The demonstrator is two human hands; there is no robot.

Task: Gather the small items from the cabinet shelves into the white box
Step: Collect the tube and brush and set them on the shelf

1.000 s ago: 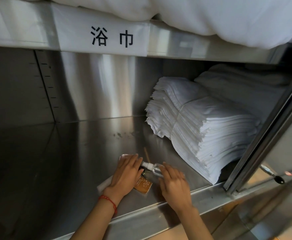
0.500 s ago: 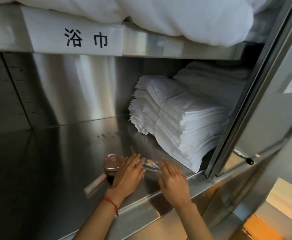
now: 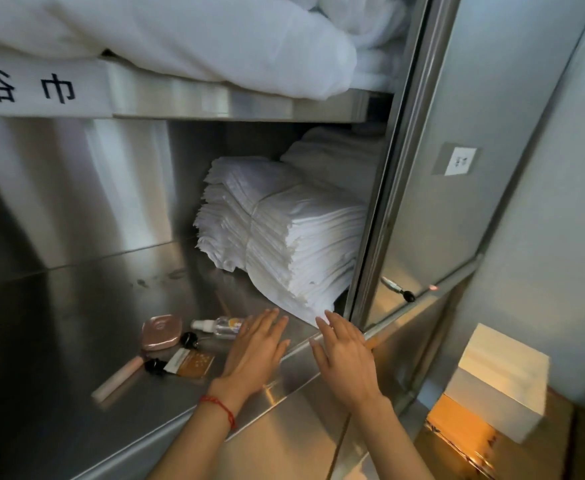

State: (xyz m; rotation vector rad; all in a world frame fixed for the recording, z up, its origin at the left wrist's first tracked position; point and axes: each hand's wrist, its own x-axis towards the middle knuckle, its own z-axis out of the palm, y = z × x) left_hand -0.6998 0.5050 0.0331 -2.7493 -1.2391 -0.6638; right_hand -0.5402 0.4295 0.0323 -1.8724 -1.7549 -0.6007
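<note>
Your left hand (image 3: 253, 351): fingers straight, flat on shelf (image 3: 111, 296), holding nothing, tips touching bottle (image 3: 223, 325). Right hand (image 3: 344, 358): fingers spread, empty, over shelf lip, apart from every item. Step, likely: gathering items on shelf, none picked up yet. Next: curl left fingers round bottle, lift. Left of bottle: compact (image 3: 161, 332), brush (image 3: 119, 375), sachet (image 3: 190, 362). Box (image 3: 500, 382) well right of bottle, outside cabinet, lower.
</note>
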